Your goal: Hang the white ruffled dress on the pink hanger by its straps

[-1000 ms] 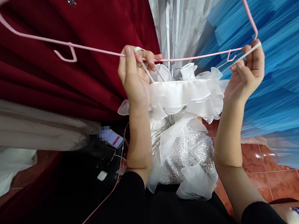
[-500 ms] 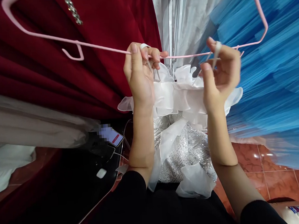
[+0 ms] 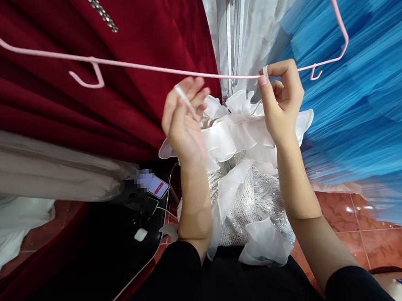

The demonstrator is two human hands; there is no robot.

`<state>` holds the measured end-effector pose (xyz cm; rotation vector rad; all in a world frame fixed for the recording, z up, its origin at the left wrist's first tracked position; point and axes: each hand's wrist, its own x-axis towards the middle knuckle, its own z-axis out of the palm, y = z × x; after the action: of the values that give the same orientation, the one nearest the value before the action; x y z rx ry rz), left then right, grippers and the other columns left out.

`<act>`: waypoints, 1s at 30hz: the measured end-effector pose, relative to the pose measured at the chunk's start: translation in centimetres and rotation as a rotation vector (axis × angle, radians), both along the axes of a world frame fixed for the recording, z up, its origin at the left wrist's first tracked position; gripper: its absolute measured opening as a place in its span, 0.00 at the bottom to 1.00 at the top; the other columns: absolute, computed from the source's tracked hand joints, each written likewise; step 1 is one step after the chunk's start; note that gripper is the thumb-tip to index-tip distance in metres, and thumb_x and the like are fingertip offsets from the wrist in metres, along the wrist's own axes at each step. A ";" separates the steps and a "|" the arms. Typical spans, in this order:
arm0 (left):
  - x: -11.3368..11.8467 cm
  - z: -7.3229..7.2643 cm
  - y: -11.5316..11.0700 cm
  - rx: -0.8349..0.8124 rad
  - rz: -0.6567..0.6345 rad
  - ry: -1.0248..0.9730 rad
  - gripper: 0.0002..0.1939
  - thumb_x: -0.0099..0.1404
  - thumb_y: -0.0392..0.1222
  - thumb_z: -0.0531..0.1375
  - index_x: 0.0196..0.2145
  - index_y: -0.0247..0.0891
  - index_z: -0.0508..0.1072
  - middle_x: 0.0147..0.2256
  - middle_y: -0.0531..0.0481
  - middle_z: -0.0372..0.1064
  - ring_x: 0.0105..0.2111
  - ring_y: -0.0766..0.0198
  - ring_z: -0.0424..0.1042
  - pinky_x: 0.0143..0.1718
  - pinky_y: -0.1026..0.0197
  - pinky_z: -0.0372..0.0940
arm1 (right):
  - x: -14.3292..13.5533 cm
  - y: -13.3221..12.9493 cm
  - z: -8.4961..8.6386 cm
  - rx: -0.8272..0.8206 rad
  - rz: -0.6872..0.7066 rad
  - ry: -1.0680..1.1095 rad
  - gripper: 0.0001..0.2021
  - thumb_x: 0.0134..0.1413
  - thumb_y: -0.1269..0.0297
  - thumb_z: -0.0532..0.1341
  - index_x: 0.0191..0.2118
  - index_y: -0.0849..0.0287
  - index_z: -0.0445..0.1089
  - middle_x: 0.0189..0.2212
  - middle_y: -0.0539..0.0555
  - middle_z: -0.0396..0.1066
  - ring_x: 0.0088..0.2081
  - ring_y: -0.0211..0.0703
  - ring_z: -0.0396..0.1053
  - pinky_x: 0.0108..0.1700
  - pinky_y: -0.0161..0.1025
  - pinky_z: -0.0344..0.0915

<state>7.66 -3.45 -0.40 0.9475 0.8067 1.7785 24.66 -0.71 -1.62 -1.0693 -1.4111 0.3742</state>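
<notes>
My left hand is just below the pink clothes hanger, off its bar. A white loop strap of the dress runs over its slightly curled, motion-blurred fingers. My right hand pinches the hanger's lower bar between thumb and index finger, with another white strap looped around that index finger. Beneath both hands hangs a white dress with a ruffled top and a silver sequined body; it rests against my lap. My forearms cover parts of its sides.
Dark red fabric hangs at left, blue tulle at right. A phone and a small white case lie on a black surface at lower left. Red floor tiles show at lower right.
My left hand has come off the hanger bar and lowered slightly, keeping its strap. My right hand has moved left onto the bar and pinches it. The hanger has shifted left.
</notes>
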 end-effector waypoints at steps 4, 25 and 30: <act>-2.8 -1.3 -0.2 0.080 0.275 -0.036 0.12 0.69 0.38 0.55 0.46 0.45 0.74 0.48 0.53 0.74 0.51 0.62 0.72 0.53 0.59 0.65 | 0.5 0.5 0.1 0.001 0.001 -0.033 0.14 0.59 0.46 0.58 0.37 0.51 0.66 0.34 0.49 0.65 0.34 0.38 0.68 0.40 0.44 0.73; -6.2 2.5 2.2 0.120 0.445 0.053 0.07 0.65 0.43 0.58 0.36 0.40 0.63 0.33 0.54 0.65 0.33 0.66 0.68 0.39 0.63 0.66 | 1.3 1.3 -0.6 -0.024 -0.032 -0.048 0.14 0.57 0.45 0.59 0.37 0.50 0.66 0.36 0.49 0.66 0.32 0.38 0.66 0.34 0.41 0.71; -5.8 0.7 2.1 0.059 0.536 0.109 0.04 0.63 0.36 0.55 0.37 0.40 0.63 0.41 0.50 0.66 0.41 0.63 0.67 0.41 0.62 0.63 | 1.2 1.5 -0.9 -0.013 -0.044 -0.044 0.16 0.56 0.43 0.59 0.37 0.50 0.65 0.35 0.50 0.66 0.35 0.40 0.67 0.39 0.44 0.73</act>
<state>1.89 -1.34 0.26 0.9279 1.1635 2.2295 25.84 0.77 -2.52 -1.1236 -1.4233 0.3301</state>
